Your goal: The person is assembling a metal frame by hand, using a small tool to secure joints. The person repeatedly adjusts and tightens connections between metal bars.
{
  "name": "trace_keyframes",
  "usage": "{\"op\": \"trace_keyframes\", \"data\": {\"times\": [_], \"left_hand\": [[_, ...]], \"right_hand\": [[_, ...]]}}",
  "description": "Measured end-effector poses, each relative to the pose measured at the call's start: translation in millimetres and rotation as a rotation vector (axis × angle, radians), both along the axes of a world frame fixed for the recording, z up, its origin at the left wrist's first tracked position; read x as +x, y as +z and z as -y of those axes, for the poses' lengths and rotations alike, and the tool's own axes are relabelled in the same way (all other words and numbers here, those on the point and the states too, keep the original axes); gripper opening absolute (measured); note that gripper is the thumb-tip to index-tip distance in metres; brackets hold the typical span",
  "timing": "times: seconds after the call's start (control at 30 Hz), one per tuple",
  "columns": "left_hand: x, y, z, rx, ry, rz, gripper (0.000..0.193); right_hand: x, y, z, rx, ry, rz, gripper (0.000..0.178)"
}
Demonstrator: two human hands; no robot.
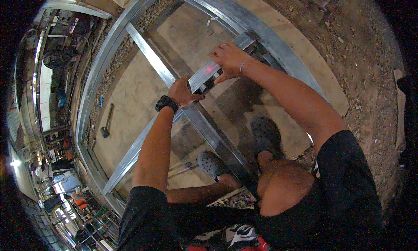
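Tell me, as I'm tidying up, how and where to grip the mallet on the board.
Probably by the middle of the mallet's handle, from above and across it: it lies on the board, nothing over it, the slim handle pointing away from the camera and the bulkier dark head at the near end.

"What do we clasp with our left hand (183,93)?"
"A metal bar (201,79), which our right hand (230,59) also clasps, farther up and rightward."
"And lower, left of our left hand?"
"We see a hammer (105,131) lying there."
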State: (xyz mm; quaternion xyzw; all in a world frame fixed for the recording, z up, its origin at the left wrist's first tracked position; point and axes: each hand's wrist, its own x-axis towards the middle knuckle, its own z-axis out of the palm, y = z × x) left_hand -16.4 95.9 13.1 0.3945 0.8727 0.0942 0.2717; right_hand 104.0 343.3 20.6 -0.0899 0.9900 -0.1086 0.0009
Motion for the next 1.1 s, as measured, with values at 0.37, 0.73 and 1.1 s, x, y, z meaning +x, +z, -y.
{"op": "trace_keyframes", "data": {"times": [0.37, 0.73, 1.1], "left_hand": [[0.7, 6.1, -6.6, -0.039, 0.008, 0.082, 0.093], [3.8, 3.5, -8.4, -0.089, 0.01, -0.011, 0.091], [-1.5, -5.1, 0.0, 0.034, -0.013, 0.027, 0.079]], "right_hand": [[-0.7, -2.4, -5.0, -0.006, 0.026, -0.02, 0.096], [-1.1, -16.3, -7.4, -0.048, 0.007, -0.104, 0.098], [-5.0, -20.1, -5.8, 0.018, 0.024, -0.114, 0.098]]}}
